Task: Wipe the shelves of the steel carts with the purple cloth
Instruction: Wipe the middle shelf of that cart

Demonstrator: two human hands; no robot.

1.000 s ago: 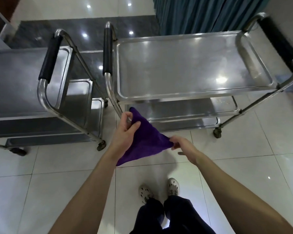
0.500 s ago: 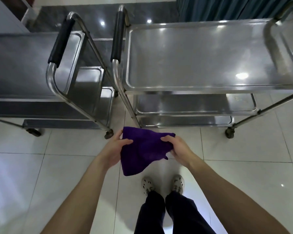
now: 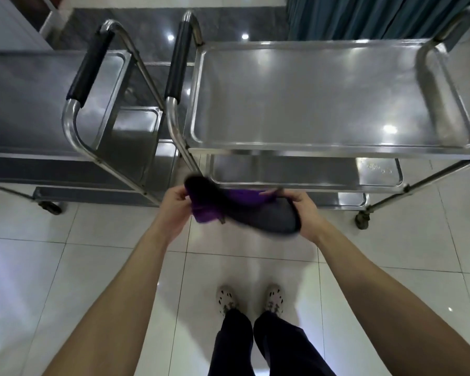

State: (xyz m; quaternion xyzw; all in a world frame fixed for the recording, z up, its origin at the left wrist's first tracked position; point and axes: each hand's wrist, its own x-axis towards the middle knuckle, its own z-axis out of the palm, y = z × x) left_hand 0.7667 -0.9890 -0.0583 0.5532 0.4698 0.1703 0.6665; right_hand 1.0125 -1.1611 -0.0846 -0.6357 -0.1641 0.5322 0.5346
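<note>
left hand point(image 3: 174, 206) fingers pinching one end of purple cloth point(image 3: 205, 215), right hand point(image 3: 305, 210) fingers curled round other end, cloth soft, bunched, motion-blurred, mid-air before right steel cart point(image 3: 331, 147), glossy rimmed tray shelves, black padded handle point(image 3: 178, 61), left steel cart point(image 3: 38, 104) cut off at frame edge

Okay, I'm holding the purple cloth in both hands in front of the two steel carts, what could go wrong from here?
1. The cart straight ahead stands on casters on glossy tile; pressing hard while wiping may roll it, perhaps into the other cart close beside it.
2. The purple cloth is bunched between the left hand and right hand; used like that, it may cover little, and a loose end could snag a shelf rim.
</note>
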